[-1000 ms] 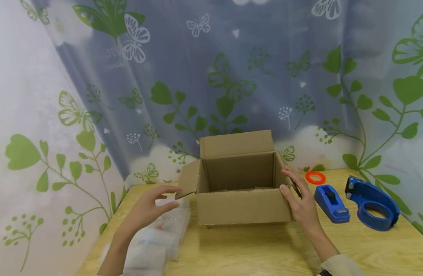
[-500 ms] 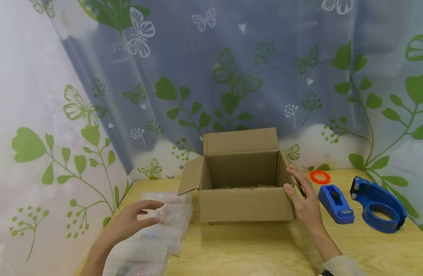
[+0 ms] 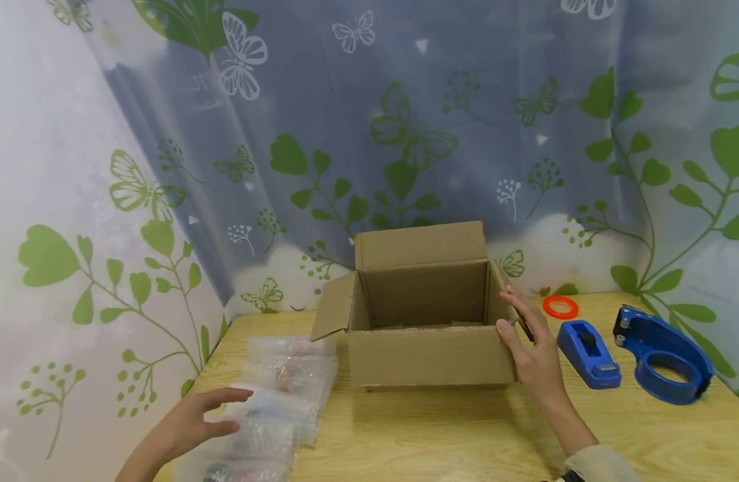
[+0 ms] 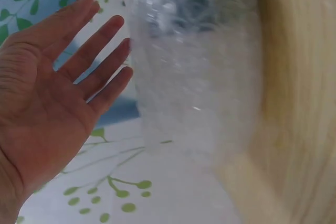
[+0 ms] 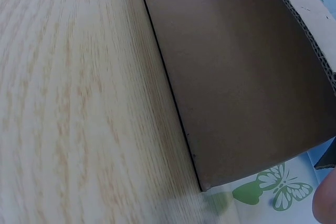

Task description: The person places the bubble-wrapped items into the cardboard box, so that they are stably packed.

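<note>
Right hand [image 3: 533, 355]: holding the cardboard box [image 3: 430, 358] at its near right corner, thumb on the near side, fingers bent over the folded-out right flap [image 3: 514, 304].
Left hand [image 3: 191, 422]: fingers spread, thumb well apart from them, nothing held; it hangs at the left edge of the bubble-wrapped packs [image 3: 285, 402]. In the left wrist view the fingertips are right beside one pack; whether they touch it I cannot tell.
Just changed: a second ago the left hand was up at the left flap [image 3: 333, 308]; it has since come down and nearer, over to the packs, while the right hand has stayed on the box.
What that means: the opening-out of the box looks finished, and attention seems to have passed to the packs, with the right hand steadying the box.
Box: upright at the middle of the table [image 3: 418, 428], mouth up, left flap out, far flap [image 3: 420, 246] standing.
Packs: overlapping in a row from far to near, left of the box, all outside it.
Right side: orange tape ring [image 3: 560, 316] far, small blue dispenser [image 3: 589, 355] nearer, large blue dispenser [image 3: 667, 391] farthest right.
Behind: leaf-and-butterfly cloth [image 3: 405, 194].
</note>
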A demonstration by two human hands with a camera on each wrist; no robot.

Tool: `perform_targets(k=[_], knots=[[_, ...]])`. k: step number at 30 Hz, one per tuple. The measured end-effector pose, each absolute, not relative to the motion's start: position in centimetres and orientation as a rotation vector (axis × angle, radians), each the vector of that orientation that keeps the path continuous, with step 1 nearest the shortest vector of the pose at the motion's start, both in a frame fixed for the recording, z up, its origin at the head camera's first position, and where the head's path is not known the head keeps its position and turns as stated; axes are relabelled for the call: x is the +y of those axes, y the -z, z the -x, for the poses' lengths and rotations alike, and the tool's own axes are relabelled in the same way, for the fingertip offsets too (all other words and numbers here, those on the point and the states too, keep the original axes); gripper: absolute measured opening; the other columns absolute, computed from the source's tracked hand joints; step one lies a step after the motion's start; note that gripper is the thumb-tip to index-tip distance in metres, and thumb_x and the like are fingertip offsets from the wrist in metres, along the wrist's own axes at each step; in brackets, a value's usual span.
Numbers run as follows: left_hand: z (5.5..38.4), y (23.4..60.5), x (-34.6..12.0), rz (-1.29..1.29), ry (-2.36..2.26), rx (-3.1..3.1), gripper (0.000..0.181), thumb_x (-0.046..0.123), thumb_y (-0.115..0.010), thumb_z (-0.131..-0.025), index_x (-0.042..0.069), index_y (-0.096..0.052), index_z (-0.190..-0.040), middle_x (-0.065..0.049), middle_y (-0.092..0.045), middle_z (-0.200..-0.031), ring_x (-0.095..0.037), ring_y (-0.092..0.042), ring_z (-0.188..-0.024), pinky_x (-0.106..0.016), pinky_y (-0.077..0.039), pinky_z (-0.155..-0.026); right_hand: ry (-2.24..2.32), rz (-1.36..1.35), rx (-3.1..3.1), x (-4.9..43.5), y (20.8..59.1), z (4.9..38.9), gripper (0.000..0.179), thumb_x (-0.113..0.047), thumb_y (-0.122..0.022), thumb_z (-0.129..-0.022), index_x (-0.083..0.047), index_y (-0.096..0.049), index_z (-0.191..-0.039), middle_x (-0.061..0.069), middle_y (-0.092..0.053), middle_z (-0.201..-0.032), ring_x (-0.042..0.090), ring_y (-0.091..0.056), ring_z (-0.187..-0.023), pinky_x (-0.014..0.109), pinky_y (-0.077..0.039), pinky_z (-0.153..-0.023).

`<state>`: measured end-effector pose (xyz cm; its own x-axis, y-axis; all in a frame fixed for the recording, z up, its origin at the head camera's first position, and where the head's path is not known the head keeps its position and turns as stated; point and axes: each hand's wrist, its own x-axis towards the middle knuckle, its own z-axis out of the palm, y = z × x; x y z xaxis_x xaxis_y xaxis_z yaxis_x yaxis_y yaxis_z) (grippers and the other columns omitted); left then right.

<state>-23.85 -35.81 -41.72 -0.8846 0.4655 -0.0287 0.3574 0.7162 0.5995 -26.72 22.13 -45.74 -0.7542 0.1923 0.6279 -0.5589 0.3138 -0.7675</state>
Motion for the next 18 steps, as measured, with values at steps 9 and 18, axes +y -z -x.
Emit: perform_targets(k=[9, 18], knots=[[23.4, 44.6, -37.6, -0.677, -0.824, 2.812, 0.049, 0.037, -0.078, -0.092, 0.018, -0.069, -0.136, -0.010, -0.069, -0.135, -0.031, -0.063, -0.126, -0.046, -0.057, -0.093, -1.500, -0.324, -1.948, 22.1, 45.7, 26.8, 0.049, -0.004, -0.062, -0.103, -0.014, -0.056, -0.151, -0.001, -0.044, -0.163, 0.003, -0.036, -0.148, 0.011, -0.033, -0.113], [24.0, 46.6, -38.1, -0.876, -0.842, 2.870, 0.048, 0.036, -0.082, -0.087, 0.021, -0.072, -0.132, -0.003, -0.071, -0.133, -0.006, -0.059, -0.125, -0.024, -0.052, -0.092, -1.507, -0.301, -1.953, 22.2, 45.9, 26.8, 0.050, -0.005, -0.062, -0.103, -0.016, -0.056, -0.151, -0.002, -0.044, -0.163, 0.004, -0.036, -0.149, 0.011, -0.032, -0.113]])
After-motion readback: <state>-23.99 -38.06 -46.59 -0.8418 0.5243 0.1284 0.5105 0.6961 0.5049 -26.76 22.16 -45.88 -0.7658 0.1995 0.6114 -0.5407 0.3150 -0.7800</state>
